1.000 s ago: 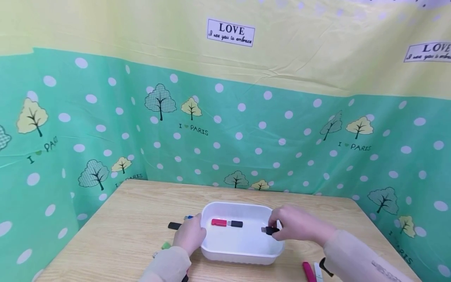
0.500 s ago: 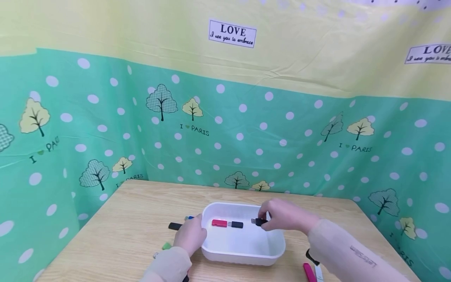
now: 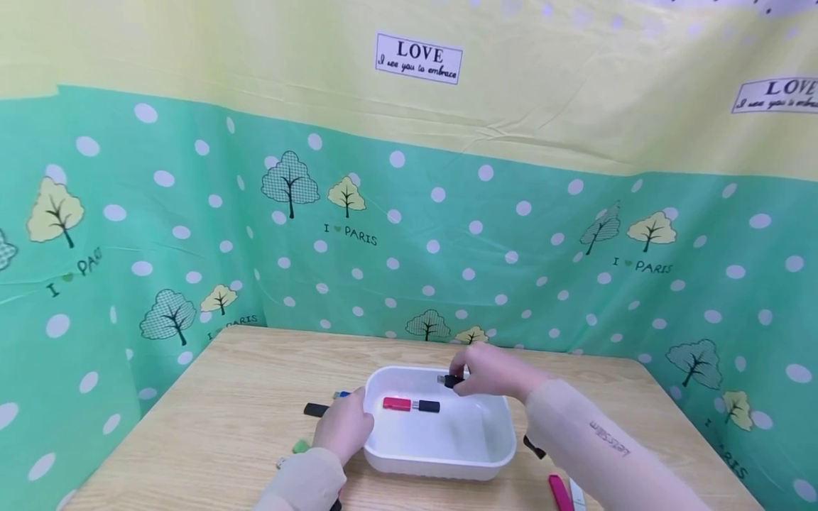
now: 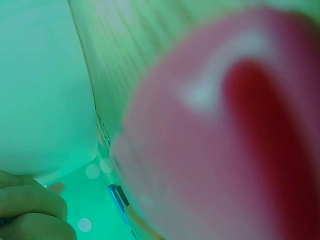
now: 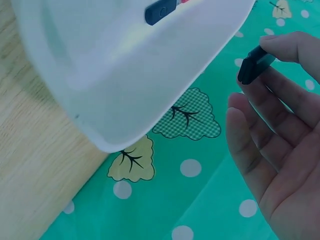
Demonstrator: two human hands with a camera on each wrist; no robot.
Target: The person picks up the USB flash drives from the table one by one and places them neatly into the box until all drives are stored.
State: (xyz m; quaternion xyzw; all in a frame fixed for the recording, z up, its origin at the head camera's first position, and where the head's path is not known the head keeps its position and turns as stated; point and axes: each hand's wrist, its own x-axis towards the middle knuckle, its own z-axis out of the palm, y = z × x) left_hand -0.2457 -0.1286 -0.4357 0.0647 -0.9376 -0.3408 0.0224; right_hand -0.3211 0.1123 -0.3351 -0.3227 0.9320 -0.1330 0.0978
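Note:
My right hand (image 3: 488, 370) pinches a black USB flash drive (image 3: 452, 382) between thumb and fingers, metal plug pointing left, at the far side of a white plastic basin (image 3: 441, 468). In the right wrist view the thumb and index finger hold the drive (image 5: 255, 64) while the other fingers are spread apart. My left hand (image 3: 345, 426) grips the basin's left rim. Inside the basin, a red USB drive (image 3: 397, 404) and a black USB drive (image 3: 429, 407) lie end to end in a row. A blurred pink and red shape fills much of the left wrist view.
Left of the basin lie a black stick (image 3: 315, 409), a blue piece (image 3: 341, 394) and a green piece (image 3: 300, 446), partly behind my left hand. A pink stick (image 3: 560, 492) and a white one (image 3: 577, 495) lie front right. Patterned cloth (image 3: 447, 248) hangs behind the table (image 3: 192, 426).
My right hand has carried the black USB drive left and away from me, from the basin's right side to its far rim. The left hand keeps its grip on the basin.

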